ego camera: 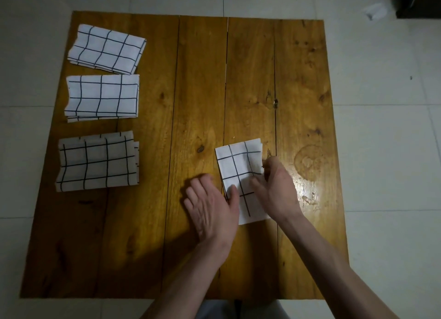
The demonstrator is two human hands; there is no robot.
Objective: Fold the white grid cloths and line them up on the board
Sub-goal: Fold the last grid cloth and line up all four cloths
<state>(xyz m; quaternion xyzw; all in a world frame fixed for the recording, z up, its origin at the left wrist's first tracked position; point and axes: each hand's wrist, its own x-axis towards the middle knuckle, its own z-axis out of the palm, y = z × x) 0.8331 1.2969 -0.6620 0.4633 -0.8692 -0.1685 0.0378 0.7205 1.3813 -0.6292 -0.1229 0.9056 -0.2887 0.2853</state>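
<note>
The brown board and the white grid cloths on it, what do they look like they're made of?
The brown plank board: wood, going by the knots, grain and seams, with a glossy, probably varnished finish that reflects light at right. The white black-lined grid cloth being folded: thin woven fabric, perhaps cotton, matte, creasing into flat layers.

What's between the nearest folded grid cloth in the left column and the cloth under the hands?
Head view: only bare wooden board lies between the nearest folded white grid cloth and the cloth being folded.
</note>
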